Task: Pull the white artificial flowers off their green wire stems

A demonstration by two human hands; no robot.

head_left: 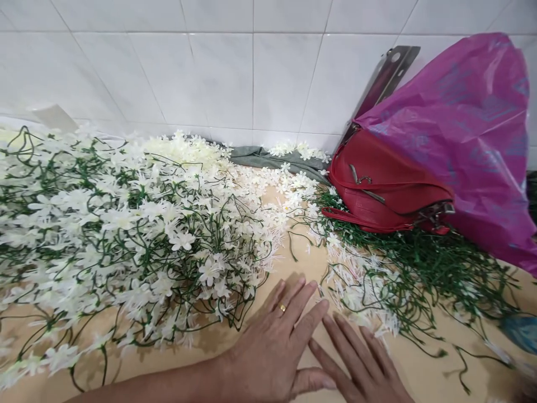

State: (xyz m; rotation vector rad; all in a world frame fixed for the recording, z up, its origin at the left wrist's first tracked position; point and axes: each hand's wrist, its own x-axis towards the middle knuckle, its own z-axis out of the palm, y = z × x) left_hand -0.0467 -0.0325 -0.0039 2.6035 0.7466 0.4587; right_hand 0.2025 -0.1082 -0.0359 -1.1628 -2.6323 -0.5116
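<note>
My left hand (279,338), with a gold ring on one finger, is stretched out low over the tan table (304,254), fingers extended and holding nothing visible. Beside it my right hand (361,364) also has its fingers straight and apart, partly cut off by the lower edge. The fingertips of the two hands nearly meet. To the left lies a big heap of white artificial flowers (180,240) on thin green stems. Just beyond my right fingertips are loose white stamen pieces (356,294) and a pile of bare green stems (432,268).
A red handbag (377,179) rests on the green stems at the right, against a purple plastic bag (470,129). Behind it a metal bar (390,73) leans on the white tiled wall (281,73). A grey-green cloth (268,158) lies along the wall. Something blue (520,331) sits at the right edge.
</note>
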